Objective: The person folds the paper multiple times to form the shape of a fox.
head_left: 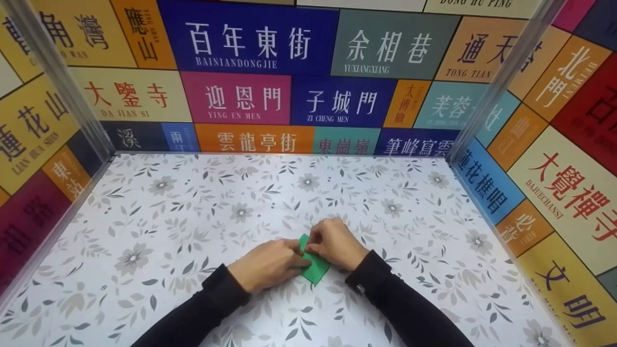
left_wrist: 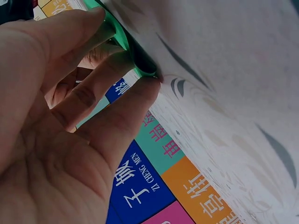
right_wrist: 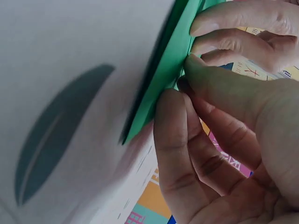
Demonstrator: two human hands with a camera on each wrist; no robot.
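A small piece of green paper (head_left: 315, 270), with folded layers, lies on the patterned tabletop between both hands. From its left side the left hand (head_left: 271, 262) holds it; in the left wrist view the thumb (left_wrist: 88, 23) rests on the paper (left_wrist: 122, 39) and the fingertips meet its curled edge. On the upper right the right hand (head_left: 335, 243) pinches the paper between thumb and forefinger. The right wrist view shows these fingers (right_wrist: 173, 126) at the edge of the green paper (right_wrist: 161, 79). Part of the paper is hidden under the hands.
The white tabletop (head_left: 241, 183) bears a print of grey leaves and flowers. Panels with coloured street-sign lettering (head_left: 241, 96) stand behind it and on both sides, joined by clear corner strips (head_left: 496, 82). Black sleeves (head_left: 400, 299) cover both forearms.
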